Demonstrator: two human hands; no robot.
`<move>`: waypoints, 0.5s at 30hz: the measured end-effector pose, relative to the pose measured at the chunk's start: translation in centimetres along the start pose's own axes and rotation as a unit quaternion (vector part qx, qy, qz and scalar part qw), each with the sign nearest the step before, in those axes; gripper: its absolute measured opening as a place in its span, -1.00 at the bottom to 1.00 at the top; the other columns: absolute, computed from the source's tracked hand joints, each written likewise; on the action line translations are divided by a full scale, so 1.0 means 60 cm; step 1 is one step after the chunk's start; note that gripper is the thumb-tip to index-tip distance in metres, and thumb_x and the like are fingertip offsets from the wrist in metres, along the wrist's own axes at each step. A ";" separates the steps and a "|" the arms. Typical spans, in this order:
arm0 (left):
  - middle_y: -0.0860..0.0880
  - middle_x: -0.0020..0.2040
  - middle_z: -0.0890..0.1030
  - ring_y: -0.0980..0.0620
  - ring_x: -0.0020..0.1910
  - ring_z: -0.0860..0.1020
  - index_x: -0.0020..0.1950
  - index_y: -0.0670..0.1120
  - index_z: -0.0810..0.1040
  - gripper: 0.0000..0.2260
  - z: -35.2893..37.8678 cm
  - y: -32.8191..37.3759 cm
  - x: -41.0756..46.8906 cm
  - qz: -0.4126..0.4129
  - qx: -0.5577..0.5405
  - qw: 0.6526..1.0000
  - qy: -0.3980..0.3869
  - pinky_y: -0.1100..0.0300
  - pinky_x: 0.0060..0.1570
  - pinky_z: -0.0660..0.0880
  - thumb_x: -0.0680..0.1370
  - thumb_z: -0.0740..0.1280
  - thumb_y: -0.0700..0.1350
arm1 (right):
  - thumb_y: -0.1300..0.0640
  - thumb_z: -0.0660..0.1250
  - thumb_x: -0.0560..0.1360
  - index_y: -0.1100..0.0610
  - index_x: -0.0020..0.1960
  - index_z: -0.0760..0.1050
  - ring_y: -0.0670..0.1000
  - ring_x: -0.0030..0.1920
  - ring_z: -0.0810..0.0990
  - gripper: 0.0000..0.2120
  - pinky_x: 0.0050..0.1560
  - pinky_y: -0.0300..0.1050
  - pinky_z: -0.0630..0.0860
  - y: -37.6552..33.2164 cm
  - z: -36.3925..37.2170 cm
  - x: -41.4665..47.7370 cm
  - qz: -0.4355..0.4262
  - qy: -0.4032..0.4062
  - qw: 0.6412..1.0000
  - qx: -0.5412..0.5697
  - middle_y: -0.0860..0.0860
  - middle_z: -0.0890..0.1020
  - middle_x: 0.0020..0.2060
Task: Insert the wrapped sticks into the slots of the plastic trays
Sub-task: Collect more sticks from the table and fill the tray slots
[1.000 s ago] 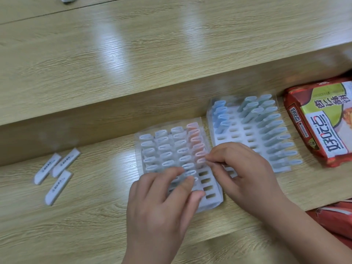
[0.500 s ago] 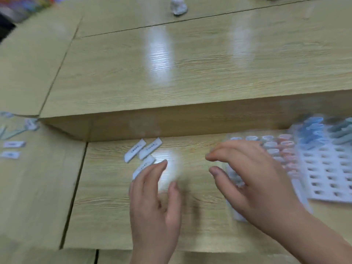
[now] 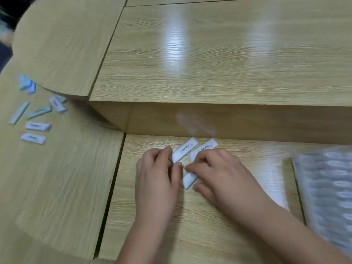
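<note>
Three white wrapped sticks lie on the lower wooden table. My left hand [image 3: 158, 178] pinches the near end of the left stick [image 3: 185, 149] between thumb and forefinger. My right hand [image 3: 221, 174] covers the near end of the second stick [image 3: 208, 146]. Its forefinger and thumb close on the third stick [image 3: 189, 179], which lies nearest to me. A clear plastic tray [image 3: 323, 187], blurred, with rows of filled slots, sits at the right edge, apart from both hands.
Several more wrapped sticks [image 3: 36, 126] lie scattered on the adjoining table at the far left. A raised wooden step [image 3: 209, 119] runs just behind the three sticks. A seam [image 3: 114, 178] splits the two table tops left of my left hand.
The view has swung left, away from the trays. Both hands left the tray, moved left to the three loose sticks and closed on them.
</note>
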State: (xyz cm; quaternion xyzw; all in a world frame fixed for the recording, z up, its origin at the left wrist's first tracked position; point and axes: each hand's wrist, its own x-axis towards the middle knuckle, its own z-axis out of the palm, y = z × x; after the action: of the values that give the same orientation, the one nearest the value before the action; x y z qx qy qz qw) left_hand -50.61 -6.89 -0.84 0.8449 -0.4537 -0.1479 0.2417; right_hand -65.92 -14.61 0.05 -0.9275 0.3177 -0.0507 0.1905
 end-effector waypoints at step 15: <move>0.09 -0.16 0.65 0.13 -0.21 0.58 -0.13 0.15 0.61 -0.87 -0.032 0.049 -0.031 -0.068 -0.220 0.971 0.060 0.27 -0.23 0.50 0.51 0.47 -0.09 | -0.04 0.31 0.49 -0.20 0.20 0.43 -0.13 -0.06 0.56 -0.71 -0.10 -0.13 0.53 0.009 -0.074 -0.070 0.061 0.036 0.990 0.119 -0.23 0.55 -0.08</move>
State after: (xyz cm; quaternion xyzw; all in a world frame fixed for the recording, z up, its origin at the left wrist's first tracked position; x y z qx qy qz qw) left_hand -52.78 -6.17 2.43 0.8075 -0.3358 -0.2087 0.4377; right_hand -70.50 -13.89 4.07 -0.8747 0.3717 -0.1098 0.2909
